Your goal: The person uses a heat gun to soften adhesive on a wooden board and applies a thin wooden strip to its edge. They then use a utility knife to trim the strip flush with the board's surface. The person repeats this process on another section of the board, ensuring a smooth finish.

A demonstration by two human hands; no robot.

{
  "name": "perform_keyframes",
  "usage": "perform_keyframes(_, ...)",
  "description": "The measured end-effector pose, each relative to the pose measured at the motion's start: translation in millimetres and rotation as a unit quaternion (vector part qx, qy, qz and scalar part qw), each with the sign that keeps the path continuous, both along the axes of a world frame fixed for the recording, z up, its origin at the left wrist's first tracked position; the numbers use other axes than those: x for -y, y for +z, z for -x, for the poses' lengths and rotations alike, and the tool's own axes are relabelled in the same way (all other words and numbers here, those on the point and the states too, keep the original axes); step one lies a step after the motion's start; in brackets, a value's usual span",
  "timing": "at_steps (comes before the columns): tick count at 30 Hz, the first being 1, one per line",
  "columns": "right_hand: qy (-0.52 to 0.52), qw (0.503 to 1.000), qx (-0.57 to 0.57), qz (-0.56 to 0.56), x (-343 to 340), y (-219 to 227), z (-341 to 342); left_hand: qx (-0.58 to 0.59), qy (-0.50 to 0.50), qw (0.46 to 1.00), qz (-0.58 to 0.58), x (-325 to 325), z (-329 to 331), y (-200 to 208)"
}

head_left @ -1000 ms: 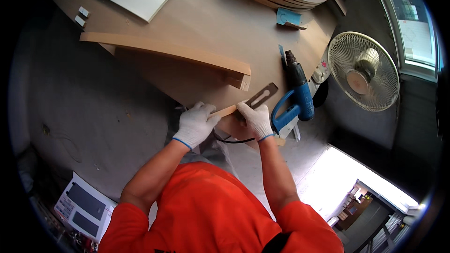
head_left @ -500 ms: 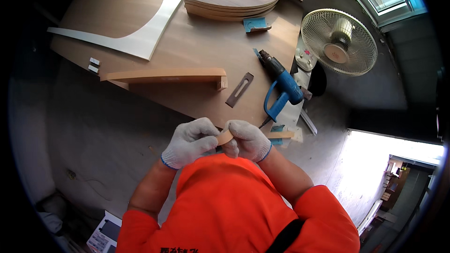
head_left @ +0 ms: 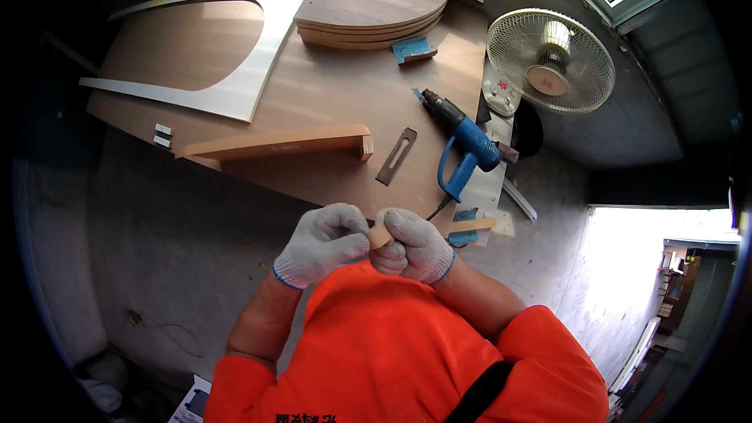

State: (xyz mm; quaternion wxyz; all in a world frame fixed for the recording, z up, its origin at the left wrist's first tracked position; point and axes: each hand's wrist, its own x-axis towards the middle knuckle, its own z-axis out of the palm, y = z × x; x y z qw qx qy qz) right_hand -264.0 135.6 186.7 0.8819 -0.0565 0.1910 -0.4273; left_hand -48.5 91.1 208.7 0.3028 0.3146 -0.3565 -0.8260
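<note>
In front of my orange shirt, at the near edge of the workbench, both hands meet in knitted pale grey gloves. A tan, curled strip like edge banding (head_left: 380, 236) bends between them. My left hand (head_left: 323, 244) is closed, its thumb and fingertips pinching the strip's left side. My right hand (head_left: 417, 246) wraps round the other side, fingers curled under and thumb on top. A length of tan strip (head_left: 478, 225) shows right of that hand, over a blue piece; whether it joins the held strip is hidden. Beyond lie a slotted metal plane blade (head_left: 389, 170) and a blue heat gun (head_left: 476, 146).
A curved wooden piece (head_left: 290, 142) lies along the bench's front edge. Behind it are a white cut-out panel (head_left: 262, 70), stacked curved boards (head_left: 368, 0) and a blue-covered scrap (head_left: 413, 49). A fan (head_left: 551, 59) stands at the right; the heat gun's cord hangs near my right hand.
The view has shifted slightly, so the bench sits a little differently in it. My right fingers have curled in more under the strip. Both hands keep their hold.
</note>
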Motion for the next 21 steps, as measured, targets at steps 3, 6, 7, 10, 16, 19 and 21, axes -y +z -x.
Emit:
perform_keyframes(3, 0.002, 0.999, -0.038, -0.010, -2.3, 6.0, 1.6, 0.011, -0.010, 1.000, -0.010, -0.3, -0.2, -0.7)
perform_keyframes(6, 0.027, 0.978, -0.207, 0.019, 3.2, 21.3, 12.2, 0.057, -0.041, 0.997, -0.027, 6.0, -6.5, 9.8)
perform_keyframes(7, 0.046, 0.955, -0.288, 0.052, 8.1, 26.8, 18.6, 0.080, -0.054, 0.995, -0.033, 8.9, -9.1, 14.8)
perform_keyframes(10, 0.083, 0.933, -0.334, 0.100, 15.3, 37.1, 30.4, 0.085, -0.068, 0.994, 0.007, 10.8, -11.2, 18.2)
perform_keyframes(16, 0.029, 0.997, -0.074, 0.023, -2.1, 25.1, 15.7, -0.062, -0.064, 0.996, -0.023, 8.6, -10.0, -1.0)
perform_keyframes(19, 0.012, 1.000, -0.016, 0.010, -15.0, 17.3, 7.9, -0.079, -0.062, 0.995, -0.031, 2.5, -6.1, -6.5)
perform_keyframes(21, -0.002, 1.000, 0.013, 0.009, -19.4, 16.7, 3.4, -0.069, -0.076, 0.994, -0.024, 2.1, -5.4, -5.7)
